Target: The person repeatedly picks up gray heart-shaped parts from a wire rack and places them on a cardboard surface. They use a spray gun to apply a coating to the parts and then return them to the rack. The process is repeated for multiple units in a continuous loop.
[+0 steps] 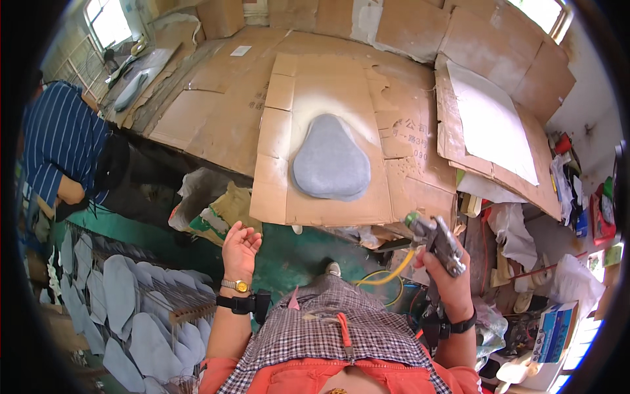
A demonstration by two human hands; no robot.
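My right hand [447,279] is wrapped round a metal spray gun [445,248] with a green fitting, held right of the cardboard's near edge. A yellow air hose [387,281] runs from the gun down toward the floor. My left hand [241,244] is held palm up with fingers loosely curled and apart, nothing in it, off the left near corner of the cardboard. Between and beyond my hands, a grey pad [332,161], rounded and narrower at its far end, lies on a cardboard sheet [272,148] marked with pale overspray.
Many similar grey pads [147,341] stand on a wire rack at lower left. A person in a striped shirt [69,131] is at far left. Torn sacks [226,207] sit below the table edge. A white-topped board [489,121] lies at right, above cluttered shelves and plastic bags [576,279].
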